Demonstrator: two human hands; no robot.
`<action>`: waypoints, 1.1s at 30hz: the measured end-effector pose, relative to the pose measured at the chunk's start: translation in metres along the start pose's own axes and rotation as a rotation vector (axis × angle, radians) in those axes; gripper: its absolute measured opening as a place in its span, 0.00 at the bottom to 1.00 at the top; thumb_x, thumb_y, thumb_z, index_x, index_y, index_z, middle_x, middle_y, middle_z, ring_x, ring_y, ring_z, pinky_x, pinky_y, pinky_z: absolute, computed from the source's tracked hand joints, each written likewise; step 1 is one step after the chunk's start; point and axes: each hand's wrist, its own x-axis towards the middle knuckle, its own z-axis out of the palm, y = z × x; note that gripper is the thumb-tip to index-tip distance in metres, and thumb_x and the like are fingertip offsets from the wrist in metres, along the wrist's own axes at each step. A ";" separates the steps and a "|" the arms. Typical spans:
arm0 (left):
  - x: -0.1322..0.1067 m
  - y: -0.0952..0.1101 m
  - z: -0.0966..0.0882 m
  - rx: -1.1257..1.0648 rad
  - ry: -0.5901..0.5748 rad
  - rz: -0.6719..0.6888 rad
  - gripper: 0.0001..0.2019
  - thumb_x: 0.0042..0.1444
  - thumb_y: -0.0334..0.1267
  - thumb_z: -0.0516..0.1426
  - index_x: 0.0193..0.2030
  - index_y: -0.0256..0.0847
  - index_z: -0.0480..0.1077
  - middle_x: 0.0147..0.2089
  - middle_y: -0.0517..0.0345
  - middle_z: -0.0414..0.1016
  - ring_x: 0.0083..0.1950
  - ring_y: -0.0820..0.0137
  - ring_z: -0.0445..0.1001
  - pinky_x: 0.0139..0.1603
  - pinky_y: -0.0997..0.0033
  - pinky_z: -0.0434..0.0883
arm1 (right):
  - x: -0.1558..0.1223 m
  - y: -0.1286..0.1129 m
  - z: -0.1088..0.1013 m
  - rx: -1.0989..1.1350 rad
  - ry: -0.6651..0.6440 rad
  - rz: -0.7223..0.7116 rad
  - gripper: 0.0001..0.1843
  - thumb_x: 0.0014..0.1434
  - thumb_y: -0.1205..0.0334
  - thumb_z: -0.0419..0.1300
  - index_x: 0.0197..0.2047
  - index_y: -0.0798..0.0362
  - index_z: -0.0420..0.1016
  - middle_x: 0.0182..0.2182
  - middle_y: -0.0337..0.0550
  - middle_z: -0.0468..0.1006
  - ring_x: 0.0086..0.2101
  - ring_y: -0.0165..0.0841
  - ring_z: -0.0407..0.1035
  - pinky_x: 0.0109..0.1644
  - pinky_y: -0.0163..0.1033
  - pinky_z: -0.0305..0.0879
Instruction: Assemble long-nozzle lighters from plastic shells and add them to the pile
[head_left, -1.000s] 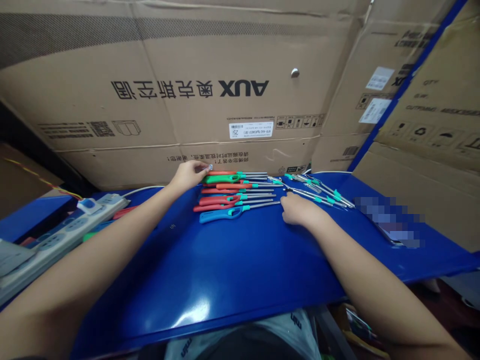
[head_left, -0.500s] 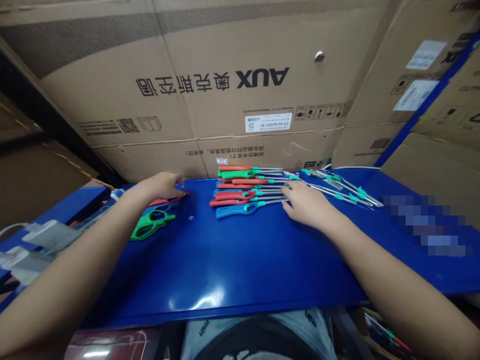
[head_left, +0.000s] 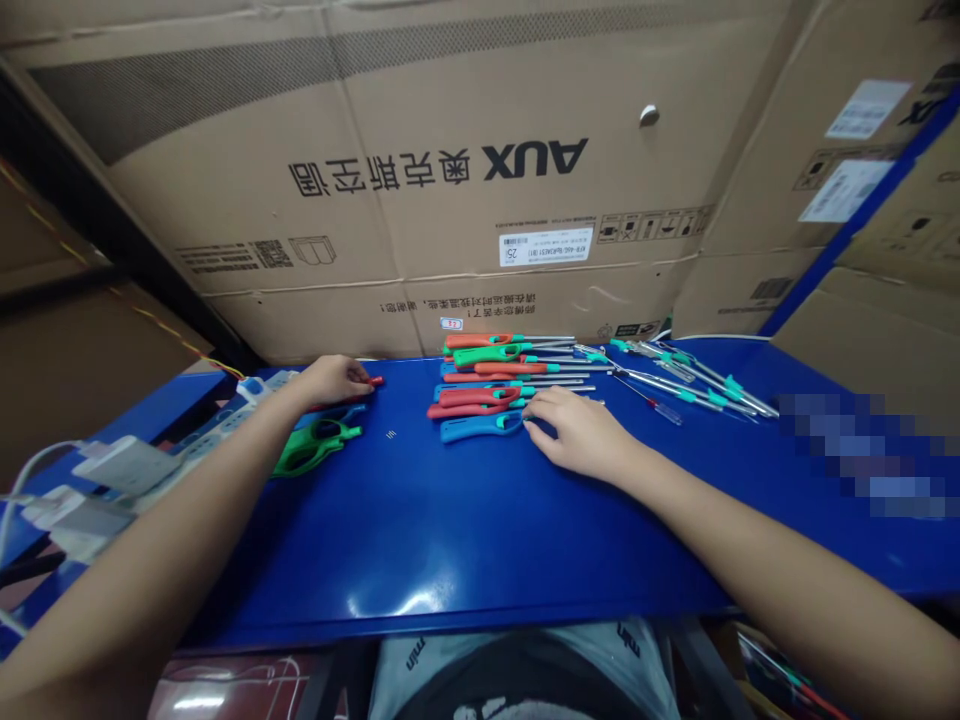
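Note:
Several long-necked lighters with red, blue and green handles lie in a group at mid-table, metal tubes pointing right. My right hand has its fingers closed at the trigger end of the nearest one, a blue lighter; the hand covers its tube. At the left, my left hand pinches a red lighter handle, mostly hidden under the fingers. Just nearer to me lie a green lighter handle and a blue one, both without tubes.
Metal lighter tubes with teal parts lie at the right, near a small red-tipped screwdriver. Tiny springs rest on the blue table. A power strip with white plugs lines the left edge. Cardboard stands behind.
My right hand has moved left from the tube ends to the blue lighter, uncovering the screwdriver. My left hand's fingers have closed onto the red handle. The view has shifted slightly.

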 end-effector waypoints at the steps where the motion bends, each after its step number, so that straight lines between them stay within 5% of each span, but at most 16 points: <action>1: 0.000 0.001 0.000 0.004 0.029 0.008 0.10 0.42 0.45 0.64 0.29 0.43 0.76 0.32 0.52 0.82 0.39 0.56 0.79 0.41 0.64 0.73 | 0.000 0.001 0.001 0.008 -0.006 -0.021 0.12 0.67 0.62 0.54 0.45 0.54 0.79 0.44 0.50 0.80 0.48 0.41 0.72 0.50 0.44 0.69; 10: -0.010 0.034 0.000 0.007 0.412 0.151 0.14 0.53 0.48 0.58 0.37 0.40 0.76 0.42 0.49 0.80 0.45 0.59 0.77 0.48 0.64 0.72 | -0.001 0.002 0.007 0.076 0.003 -0.271 0.15 0.67 0.63 0.55 0.53 0.55 0.76 0.51 0.54 0.74 0.49 0.42 0.70 0.52 0.48 0.71; 13: -0.029 0.064 0.004 -0.122 0.485 0.371 0.14 0.54 0.49 0.60 0.37 0.40 0.76 0.38 0.52 0.79 0.40 0.63 0.77 0.43 0.67 0.73 | -0.002 0.002 0.013 0.066 -0.035 -0.359 0.19 0.67 0.62 0.56 0.60 0.54 0.73 0.57 0.54 0.73 0.54 0.44 0.69 0.57 0.51 0.69; 17: -0.070 0.117 0.017 -0.244 0.305 0.639 0.12 0.57 0.45 0.61 0.39 0.38 0.79 0.36 0.54 0.80 0.36 0.68 0.77 0.40 0.71 0.72 | -0.003 0.000 0.020 0.012 -0.096 -0.323 0.23 0.69 0.60 0.53 0.64 0.53 0.71 0.65 0.54 0.67 0.60 0.48 0.65 0.62 0.56 0.65; 22: -0.115 0.167 0.050 -0.200 0.010 0.856 0.08 0.59 0.33 0.60 0.44 0.39 0.78 0.42 0.53 0.80 0.43 0.67 0.77 0.47 0.70 0.72 | 0.000 -0.003 0.023 0.019 -0.110 -0.209 0.26 0.67 0.58 0.56 0.65 0.58 0.69 0.67 0.60 0.63 0.63 0.52 0.61 0.64 0.60 0.61; 25: -0.124 0.178 0.076 -0.154 -0.112 0.888 0.10 0.57 0.33 0.63 0.46 0.39 0.77 0.46 0.53 0.79 0.46 0.64 0.77 0.52 0.67 0.72 | 0.002 0.003 0.024 0.081 -0.114 -0.197 0.27 0.67 0.59 0.57 0.66 0.57 0.68 0.68 0.58 0.63 0.64 0.51 0.60 0.65 0.60 0.60; 28: -0.124 0.181 0.099 -0.141 -0.074 0.878 0.09 0.61 0.36 0.62 0.47 0.38 0.76 0.48 0.51 0.78 0.51 0.61 0.75 0.55 0.65 0.72 | 0.004 0.013 0.024 0.164 -0.102 -0.246 0.23 0.67 0.61 0.56 0.63 0.53 0.73 0.68 0.51 0.64 0.64 0.47 0.61 0.67 0.58 0.59; 33: -0.124 0.181 0.096 -0.056 -0.050 0.838 0.22 0.60 0.51 0.63 0.56 0.41 0.72 0.54 0.49 0.76 0.56 0.56 0.72 0.59 0.58 0.70 | 0.004 0.019 0.021 0.237 -0.029 -0.316 0.17 0.67 0.65 0.55 0.55 0.54 0.79 0.61 0.52 0.73 0.60 0.43 0.67 0.64 0.53 0.64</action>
